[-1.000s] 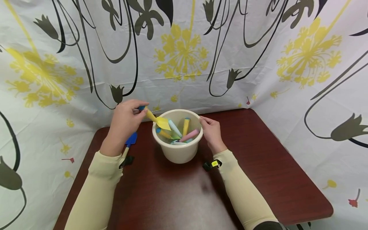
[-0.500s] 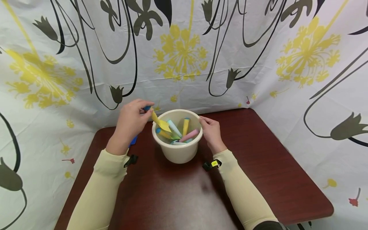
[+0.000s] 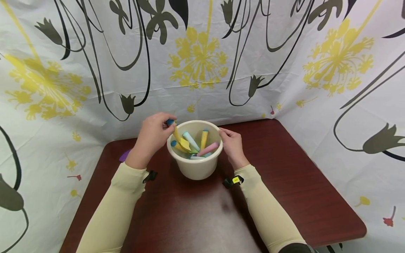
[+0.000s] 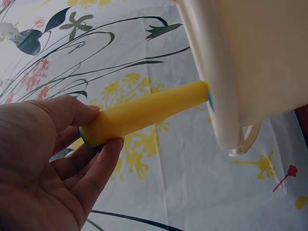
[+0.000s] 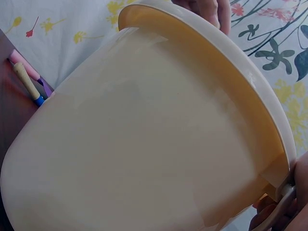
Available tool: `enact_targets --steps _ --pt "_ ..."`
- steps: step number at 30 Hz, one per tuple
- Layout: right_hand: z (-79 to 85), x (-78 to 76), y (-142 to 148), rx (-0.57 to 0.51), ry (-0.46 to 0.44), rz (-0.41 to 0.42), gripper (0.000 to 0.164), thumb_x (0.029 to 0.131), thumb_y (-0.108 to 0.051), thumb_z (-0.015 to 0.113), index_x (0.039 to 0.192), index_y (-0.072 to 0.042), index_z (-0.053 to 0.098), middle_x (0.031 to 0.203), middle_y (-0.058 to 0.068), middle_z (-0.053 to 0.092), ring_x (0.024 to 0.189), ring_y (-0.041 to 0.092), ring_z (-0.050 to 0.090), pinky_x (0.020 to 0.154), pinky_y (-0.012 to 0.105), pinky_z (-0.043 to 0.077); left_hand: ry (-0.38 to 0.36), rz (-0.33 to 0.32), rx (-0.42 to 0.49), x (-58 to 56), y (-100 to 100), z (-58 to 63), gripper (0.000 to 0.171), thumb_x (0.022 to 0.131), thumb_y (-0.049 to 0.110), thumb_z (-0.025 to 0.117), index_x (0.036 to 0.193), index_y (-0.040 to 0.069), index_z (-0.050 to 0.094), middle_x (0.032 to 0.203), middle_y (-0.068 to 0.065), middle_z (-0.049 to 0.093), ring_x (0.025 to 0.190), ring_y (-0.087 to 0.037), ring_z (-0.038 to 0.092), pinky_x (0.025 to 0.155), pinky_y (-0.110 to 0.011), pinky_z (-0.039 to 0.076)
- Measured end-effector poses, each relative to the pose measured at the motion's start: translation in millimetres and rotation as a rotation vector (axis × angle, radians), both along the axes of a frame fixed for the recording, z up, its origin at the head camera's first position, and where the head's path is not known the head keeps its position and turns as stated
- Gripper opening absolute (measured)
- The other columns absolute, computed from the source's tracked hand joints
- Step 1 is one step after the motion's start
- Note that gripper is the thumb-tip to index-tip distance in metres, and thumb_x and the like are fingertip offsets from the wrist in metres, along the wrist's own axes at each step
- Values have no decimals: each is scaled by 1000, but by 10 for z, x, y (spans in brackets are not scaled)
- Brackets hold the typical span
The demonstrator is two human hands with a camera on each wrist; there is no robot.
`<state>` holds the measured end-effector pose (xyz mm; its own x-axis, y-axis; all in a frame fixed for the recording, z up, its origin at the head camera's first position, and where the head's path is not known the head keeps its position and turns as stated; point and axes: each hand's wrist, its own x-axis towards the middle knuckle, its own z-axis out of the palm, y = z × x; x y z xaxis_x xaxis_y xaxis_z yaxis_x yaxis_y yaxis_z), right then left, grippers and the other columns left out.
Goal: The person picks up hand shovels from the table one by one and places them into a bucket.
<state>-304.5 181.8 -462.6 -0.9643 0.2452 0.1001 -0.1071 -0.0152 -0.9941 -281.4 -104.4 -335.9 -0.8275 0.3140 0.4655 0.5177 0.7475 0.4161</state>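
In the head view a cream bucket stands upright at the far side of the table. My left hand pinches a yellow toy shovel near the blue-tipped end of its handle. The shovel's blade points down inside the bucket's rim. At the opposite side, my right hand grips the rim; in the right wrist view its fingers lie by the bucket's handle. Inside the bucket are several toy tools with a pink handle, a light blue handle and yellow handles.
Left of the bucket, mostly behind my left arm, a purple piece lies on the dark red table. A pink handle and a cream handle show there in the right wrist view. A flower-patterned cloth hangs behind.
My left hand has moved right, bringing the shovel steeper and its blade deeper into the bucket. The blue shovel on the table is now hidden and a purple piece shows. My right hand stays put.
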Motion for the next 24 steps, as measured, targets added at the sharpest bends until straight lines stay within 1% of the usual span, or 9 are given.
enact_targets --steps 4,8,11,14,18,24 --pt "14 8 -10 1 -9 4 34 111 -24 68 136 -4 78 138 16 75 125 27 72 100 39 62 -4 5 0 -38 21 -53 25 105 15 76 128 7 80 126 -13 77 105 -32 74 93 -51 61" --pt "12 3 -17 1 -14 2 34 110 -25 68 136 -4 78 137 15 75 124 28 73 100 39 62 2 15 15 -101 30 -132 24 104 14 78 126 5 81 121 -13 78 101 -32 73 91 -51 60" --pt "6 0 -17 -2 -16 2 35 110 -25 69 136 -4 78 137 15 75 124 27 73 100 40 62 -8 24 13 -137 38 -182 24 104 16 78 126 5 81 116 -13 78 99 -31 72 90 -50 59" --pt "4 -1 -15 -4 -16 2 35 110 -25 69 136 -5 78 137 14 75 124 26 73 101 40 61 -24 30 9 -161 47 -219 25 104 17 79 126 6 81 114 -12 78 97 -30 70 89 -49 59" --pt "7 0 -9 -6 -15 1 35 110 -25 69 137 -5 78 138 14 75 125 26 72 102 41 61 -42 33 10 -194 63 -266 25 105 18 78 126 5 80 115 -12 77 99 -30 70 90 -49 58" --pt "1 -1 -5 -9 -8 0 35 110 -25 69 136 -3 78 137 14 75 125 25 72 102 41 61 -66 45 11 -222 102 -315 24 105 19 79 124 5 81 111 -10 77 99 -29 70 92 -50 57"
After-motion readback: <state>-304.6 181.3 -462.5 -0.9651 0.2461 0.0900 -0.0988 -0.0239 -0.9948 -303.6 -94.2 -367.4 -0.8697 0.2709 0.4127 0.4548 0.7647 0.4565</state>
